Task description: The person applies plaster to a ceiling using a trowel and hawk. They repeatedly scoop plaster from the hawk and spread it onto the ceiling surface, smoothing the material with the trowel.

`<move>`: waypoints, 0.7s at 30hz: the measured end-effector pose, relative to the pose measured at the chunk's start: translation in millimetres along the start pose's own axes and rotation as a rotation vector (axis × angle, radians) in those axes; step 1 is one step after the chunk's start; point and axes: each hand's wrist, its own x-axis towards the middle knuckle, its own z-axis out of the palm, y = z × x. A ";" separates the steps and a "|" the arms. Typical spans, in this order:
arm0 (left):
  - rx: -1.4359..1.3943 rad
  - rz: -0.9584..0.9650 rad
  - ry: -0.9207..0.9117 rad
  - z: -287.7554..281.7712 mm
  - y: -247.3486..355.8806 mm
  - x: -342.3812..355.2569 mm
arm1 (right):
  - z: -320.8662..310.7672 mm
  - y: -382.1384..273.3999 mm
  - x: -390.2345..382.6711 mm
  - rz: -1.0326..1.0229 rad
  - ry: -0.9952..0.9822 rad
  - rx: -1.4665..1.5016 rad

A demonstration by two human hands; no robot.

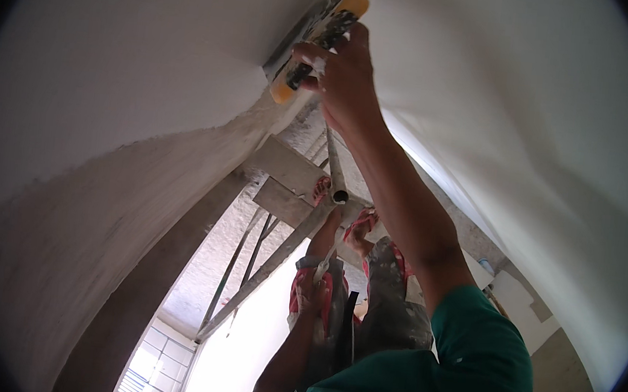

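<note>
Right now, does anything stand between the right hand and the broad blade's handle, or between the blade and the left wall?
Nothing visible does. The right hand grips the yellow-and-black handle directly, and the blade lies at the left wall; full edge contact can't be confirmed.

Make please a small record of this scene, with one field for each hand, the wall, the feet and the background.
Right hand: raised, gripping a wide trowel with yellow ends, held up at the wall corner
Left hand: low, near the thigh, holding a slim pale tool; exact kind unclear
Left wall: smooth and pale above, rougher and darker below
Feet: in red sandals, near a round metal pole
Background: barred window, lower left
</note>
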 end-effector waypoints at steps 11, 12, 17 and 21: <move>0.030 0.007 -0.083 9.1 -20.2 -5.8 | -245.4 90.7 -179.7 0.200 0.054 0.568; 0.016 -0.100 -0.133 6.9 -17.2 -3.9 | -270.1 102.2 -201.7 0.338 0.116 0.572; 0.018 0.120 0.028 24.1 12.0 -9.2 | -337.5 139.0 -311.7 0.468 0.138 0.453; -0.207 0.178 -0.127 68.0 92.2 -22.3 | -380.3 182.5 -370.8 0.369 -0.080 0.277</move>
